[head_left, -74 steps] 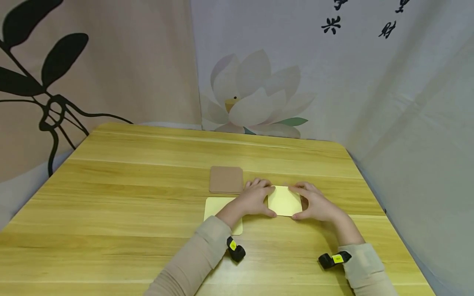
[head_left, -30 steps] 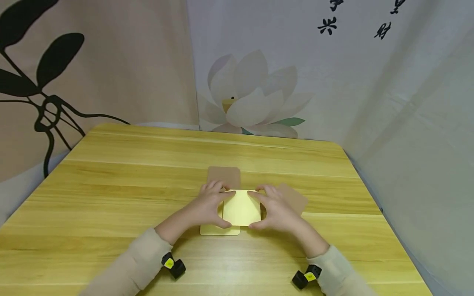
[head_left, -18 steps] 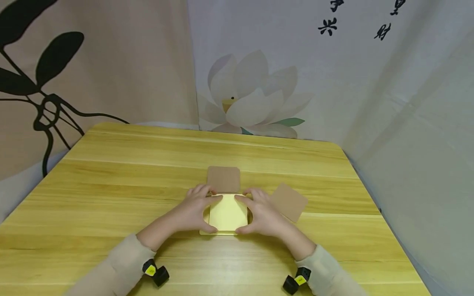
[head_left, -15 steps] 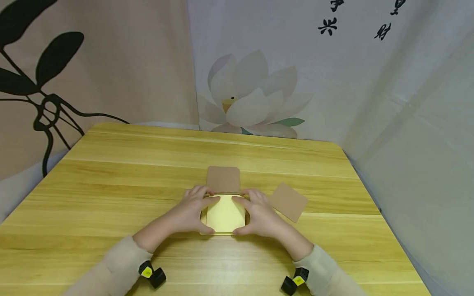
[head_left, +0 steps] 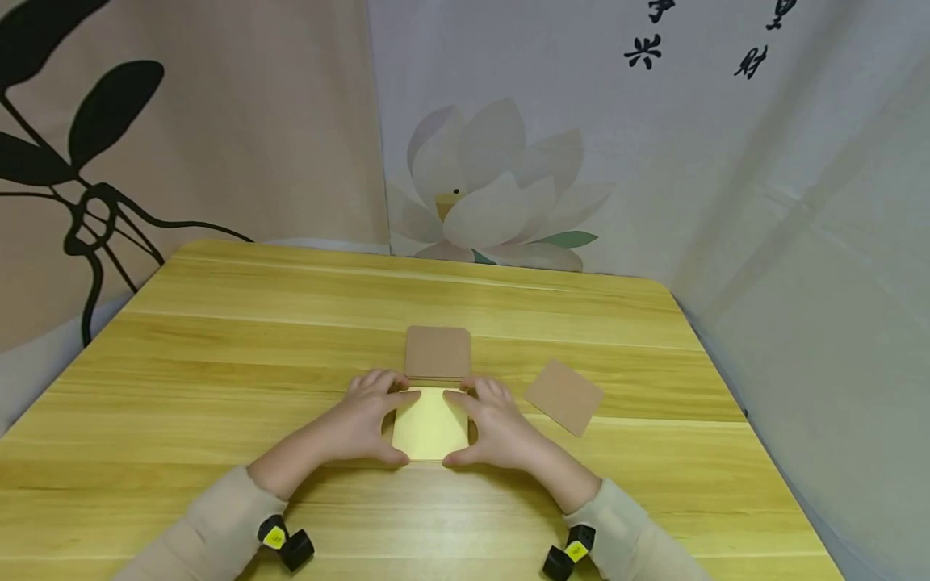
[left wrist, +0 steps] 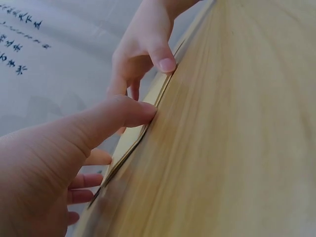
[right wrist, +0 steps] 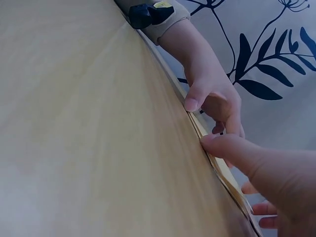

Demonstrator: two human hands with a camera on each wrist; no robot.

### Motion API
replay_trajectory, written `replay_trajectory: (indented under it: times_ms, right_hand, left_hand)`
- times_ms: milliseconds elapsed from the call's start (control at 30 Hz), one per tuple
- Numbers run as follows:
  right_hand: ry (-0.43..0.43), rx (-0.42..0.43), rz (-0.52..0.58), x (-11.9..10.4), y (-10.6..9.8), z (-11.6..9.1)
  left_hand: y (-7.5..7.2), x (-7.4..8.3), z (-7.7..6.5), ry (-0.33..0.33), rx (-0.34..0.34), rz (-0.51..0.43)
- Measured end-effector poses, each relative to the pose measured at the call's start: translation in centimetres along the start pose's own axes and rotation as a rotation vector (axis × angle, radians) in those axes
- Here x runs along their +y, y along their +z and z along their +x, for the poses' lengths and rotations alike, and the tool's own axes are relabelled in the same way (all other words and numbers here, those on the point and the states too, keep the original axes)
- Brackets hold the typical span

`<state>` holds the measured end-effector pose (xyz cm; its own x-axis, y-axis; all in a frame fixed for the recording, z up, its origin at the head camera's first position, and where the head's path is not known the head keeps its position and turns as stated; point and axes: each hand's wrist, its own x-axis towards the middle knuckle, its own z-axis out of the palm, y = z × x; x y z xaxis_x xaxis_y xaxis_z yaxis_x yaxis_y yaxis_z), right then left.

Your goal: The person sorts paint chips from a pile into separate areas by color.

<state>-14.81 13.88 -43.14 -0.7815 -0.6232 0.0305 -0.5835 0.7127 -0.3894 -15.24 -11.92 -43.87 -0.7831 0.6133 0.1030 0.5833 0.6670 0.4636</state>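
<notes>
A square yellow card [head_left: 431,424] lies low over the table in the head view, covering another yellow card seen there earlier. My left hand [head_left: 356,424] holds its left side, thumb at the near corner and index finger at the far one. On the opposite side my right hand [head_left: 501,426] grips it in the same way. Both thumbs press the near edge in the left wrist view, where layered card edges [left wrist: 131,148] show just above the wood. The right wrist view shows that edge bowed slightly by the right thumb [right wrist: 212,142].
Just beyond the yellow card sits a small stack of brown square cards [head_left: 438,351] with rounded corners. A single brown card [head_left: 565,397] lies turned at an angle to the right. The wooden table [head_left: 218,363] reaches back to printed curtains [head_left: 291,145].
Both hands have carried the yellow card leftward from beside the other yellow card to on top of it. This uncovered the angled brown card on the right.
</notes>
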Motion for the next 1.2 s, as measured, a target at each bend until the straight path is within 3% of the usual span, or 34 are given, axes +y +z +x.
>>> replay_trajectory:
  times_ms: [300, 467, 700, 967, 1200]
  right_hand:
    - [-0.008, -0.015, 0.006, 0.2, 0.3, 0.2]
    - [-0.024, -0.008, -0.014, 0.5, 0.1, 0.0]
    - [-0.037, 0.060, -0.052, 0.7, -0.9, -0.7]
    - [-0.025, 0.104, -0.074, 1.8, -1.8, -1.9]
    - [0.038, 0.139, -0.074, 3.3, -2.7, -3.4]
  left_hand:
    - [0.0, -0.5, -0.1, -0.002, -0.023, -0.013]
    - [-0.2, -0.2, 0.2, 0.006, 0.004, -0.003]
    - [-0.5, 1.0, 1.4, 0.024, 0.064, 0.033]
    - [-0.6, 2.5, 3.1, 0.056, 0.052, 0.026]
    - [-0.1, 3.6, 4.9, 0.105, 0.046, 0.013]
